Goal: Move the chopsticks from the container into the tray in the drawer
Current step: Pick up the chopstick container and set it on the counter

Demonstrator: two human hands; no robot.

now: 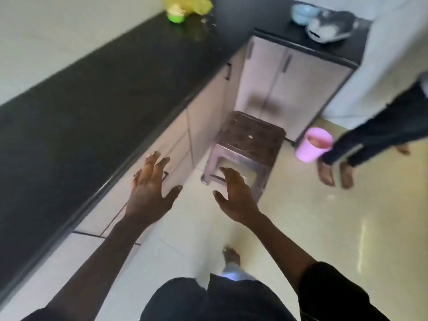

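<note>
My left hand (149,188) is stretched out with fingers spread, empty, in front of the pale drawer fronts (139,181) under the black countertop (92,93). My right hand (234,193) is also spread and empty, hovering over the floor near a brown plastic stool (250,144). The drawers look closed. No chopsticks, container or tray can be seen. The picture is blurred by motion.
A green cup and yellow bag (185,8) sit far back on the counter. A blue bowl (303,12) and a metal dish (331,26) rest on the corner cabinet. Another person (375,135) stands at right beside a pink bucket (312,144).
</note>
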